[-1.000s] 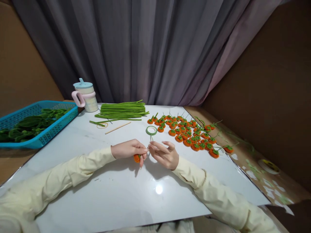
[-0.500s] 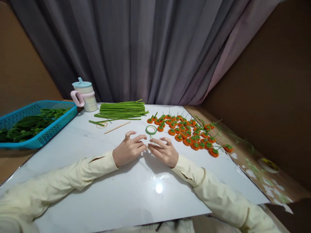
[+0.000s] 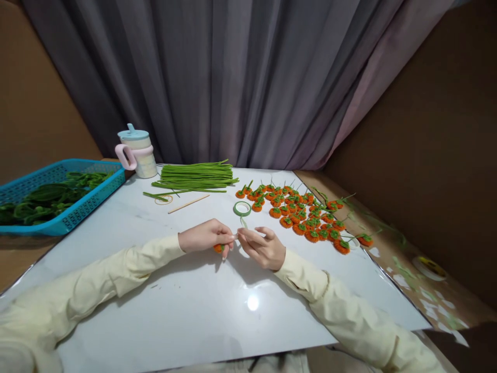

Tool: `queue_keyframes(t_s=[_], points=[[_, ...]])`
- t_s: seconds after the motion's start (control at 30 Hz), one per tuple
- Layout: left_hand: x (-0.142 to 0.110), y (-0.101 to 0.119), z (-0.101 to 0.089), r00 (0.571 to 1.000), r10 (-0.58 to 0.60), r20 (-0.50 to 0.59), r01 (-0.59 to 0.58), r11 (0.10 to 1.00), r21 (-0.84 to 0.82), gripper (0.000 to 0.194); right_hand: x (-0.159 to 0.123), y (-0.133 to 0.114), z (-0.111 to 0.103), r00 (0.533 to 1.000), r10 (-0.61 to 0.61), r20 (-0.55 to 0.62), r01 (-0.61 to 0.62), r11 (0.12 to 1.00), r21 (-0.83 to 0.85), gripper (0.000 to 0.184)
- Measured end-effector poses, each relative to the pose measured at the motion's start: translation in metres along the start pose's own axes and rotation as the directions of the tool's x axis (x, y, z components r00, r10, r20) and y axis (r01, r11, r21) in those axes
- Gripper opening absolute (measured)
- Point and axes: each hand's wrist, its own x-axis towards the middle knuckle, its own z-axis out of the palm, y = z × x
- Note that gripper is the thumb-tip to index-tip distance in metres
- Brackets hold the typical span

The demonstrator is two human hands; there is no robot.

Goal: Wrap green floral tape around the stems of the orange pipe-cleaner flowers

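Observation:
My left hand (image 3: 205,237) is closed around a small orange pumpkin-like piece (image 3: 218,248) that peeks out below its fingers. My right hand (image 3: 261,246) meets it fingertip to fingertip, pinching a thin strip of green tape (image 3: 243,223) that runs back to a green tape roll (image 3: 242,209) lying flat just beyond the hands. Both hands hover low over the white table (image 3: 194,305) near its middle.
Several finished orange pieces with green tops (image 3: 303,215) lie to the right. A bundle of green stems (image 3: 194,177), a wooden stick (image 3: 188,204) and a lidded cup (image 3: 136,151) sit at the back. A blue basket of green leaves (image 3: 50,197) stands at the left.
The left hand has turned so its fingers curl down again and the orange piece shows beneath them; half a second ago the fingers were raised and the piece was hidden. The hands stayed in place.

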Motion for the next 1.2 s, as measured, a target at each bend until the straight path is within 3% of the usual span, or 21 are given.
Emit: queue_keyframes(t_s=[0.1,0.17,0.3,0.53,0.7,0.77,0.87,0.93,1.0,1.1,1.2], points=[[0.001,-0.003,0.006,0.984,0.101,-0.146,-0.059,0.963,0.263,0.032,-0.003,0.002,0.005,0.997,0.042,0.060,-0.044,0.999,0.029,0.021],[0.000,-0.006,0.011,0.942,0.235,-0.241,-0.094,0.872,0.481,0.028,-0.003,0.003,0.008,0.991,0.083,0.104,-0.090,0.994,0.065,0.021],[-0.001,-0.012,0.014,0.854,0.471,-0.222,-0.162,0.646,0.746,0.024,-0.003,0.004,0.011,0.979,0.160,0.124,-0.179,0.971,0.158,0.014],[0.000,-0.017,0.014,0.733,0.664,-0.150,-0.184,0.406,0.895,0.024,0.004,0.001,0.008,0.962,0.255,0.098,-0.271,0.929,0.253,0.020],[0.000,-0.018,0.017,0.683,0.720,-0.121,-0.171,0.318,0.932,0.026,0.005,0.001,0.008,0.940,0.332,0.078,-0.339,0.891,0.300,0.019],[-0.001,-0.017,0.018,0.709,0.693,-0.130,-0.194,0.370,0.908,0.025,0.005,0.001,0.008,0.937,0.342,0.070,-0.347,0.886,0.308,0.017],[-0.002,-0.012,0.017,0.818,0.542,-0.193,-0.234,0.620,0.749,0.023,0.005,0.001,0.007,0.944,0.326,0.048,-0.326,0.903,0.280,0.015],[-0.002,-0.008,0.015,0.901,0.369,-0.229,-0.203,0.823,0.531,0.023,0.006,0.002,0.005,0.955,0.297,0.026,-0.295,0.928,0.227,0.014],[-0.001,-0.004,0.012,0.964,0.163,-0.208,-0.114,0.967,0.226,0.024,0.006,0.002,0.003,0.970,0.244,0.010,-0.243,0.958,0.150,0.013],[0.001,0.002,0.008,0.994,-0.069,-0.082,0.052,0.980,-0.193,0.029,0.004,0.001,-0.001,0.990,0.141,0.006,-0.141,0.990,0.030,0.014],[0.001,0.005,0.005,0.990,-0.143,-0.022,0.126,0.926,-0.355,0.032,0.001,0.001,-0.003,0.996,0.082,0.021,-0.081,0.996,-0.039,0.015]])
